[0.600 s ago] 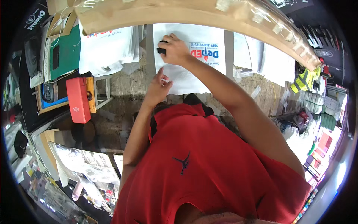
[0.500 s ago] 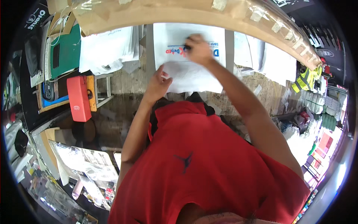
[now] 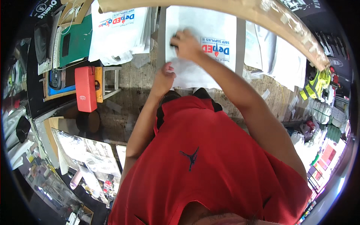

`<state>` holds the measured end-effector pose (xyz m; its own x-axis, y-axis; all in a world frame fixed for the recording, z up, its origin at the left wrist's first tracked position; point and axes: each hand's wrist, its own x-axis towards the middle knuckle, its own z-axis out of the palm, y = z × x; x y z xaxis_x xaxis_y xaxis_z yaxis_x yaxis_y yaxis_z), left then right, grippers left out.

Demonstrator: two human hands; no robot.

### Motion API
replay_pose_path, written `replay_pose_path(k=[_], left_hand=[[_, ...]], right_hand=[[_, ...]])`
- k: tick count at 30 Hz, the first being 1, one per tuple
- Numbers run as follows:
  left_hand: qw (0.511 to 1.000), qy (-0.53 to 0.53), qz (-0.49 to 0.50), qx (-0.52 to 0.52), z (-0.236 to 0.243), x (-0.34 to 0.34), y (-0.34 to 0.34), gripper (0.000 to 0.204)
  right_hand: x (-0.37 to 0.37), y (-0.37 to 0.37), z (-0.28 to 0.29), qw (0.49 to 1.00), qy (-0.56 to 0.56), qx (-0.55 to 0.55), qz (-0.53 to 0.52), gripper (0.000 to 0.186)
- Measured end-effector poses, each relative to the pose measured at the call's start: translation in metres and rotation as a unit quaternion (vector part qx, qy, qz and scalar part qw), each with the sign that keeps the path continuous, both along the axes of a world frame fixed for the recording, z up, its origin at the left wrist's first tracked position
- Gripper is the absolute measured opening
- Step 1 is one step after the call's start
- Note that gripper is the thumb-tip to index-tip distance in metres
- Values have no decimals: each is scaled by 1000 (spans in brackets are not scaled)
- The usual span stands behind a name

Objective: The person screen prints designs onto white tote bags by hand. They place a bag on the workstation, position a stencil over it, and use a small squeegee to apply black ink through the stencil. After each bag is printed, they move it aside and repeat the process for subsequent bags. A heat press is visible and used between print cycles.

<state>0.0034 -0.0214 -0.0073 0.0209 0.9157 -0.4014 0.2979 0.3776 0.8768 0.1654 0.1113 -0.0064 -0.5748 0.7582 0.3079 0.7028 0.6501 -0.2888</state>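
A bench [image 3: 127, 80] spreads under the work, bare wood showing between the white things on it. The person leaning in at the near side wears a red shirt [image 3: 221, 157]. A long brown carton [image 3: 281, 22] runs across the far side, curving nearer at the right. White piles lie left [image 3: 118, 33] and right [image 3: 285, 63], the left one printed in blue and red.

Between them a white sheet [image 3: 217, 28] lies flat on a grey board [image 3: 240, 45], with blue and red print to the right of its middle. To the far left is a green board [image 3: 77, 41]; nearer on that side, a red case [image 3: 86, 89].

The right hand [image 3: 186, 44], slightly blurred, is over the sheet's left half, fingers bent round a small dark thing [image 3: 173, 42]. The left hand [image 3: 164, 79] is at the sheet's near-left edge, fingers curled; whether they pinch it cannot be told.
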Motion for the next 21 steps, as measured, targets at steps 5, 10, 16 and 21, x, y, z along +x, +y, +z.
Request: replay_pose_path(k=[5,10,16,21], left_hand=[[996,-81,34,-27,18,17,22,50],[998,-48,42,-24,17,14,23,44],[1000,-22,19,-3,15,13,28,47],[994,47,7,97,5,20,27,49]], right_hand=[[10,14,-2,994,-12,23,-109,29],[83,-57,6,995,15,-14,-96,28],[138,-44,29,952,-65,27,-299,36],[25,-83,32,990,23,-57,-126,56]])
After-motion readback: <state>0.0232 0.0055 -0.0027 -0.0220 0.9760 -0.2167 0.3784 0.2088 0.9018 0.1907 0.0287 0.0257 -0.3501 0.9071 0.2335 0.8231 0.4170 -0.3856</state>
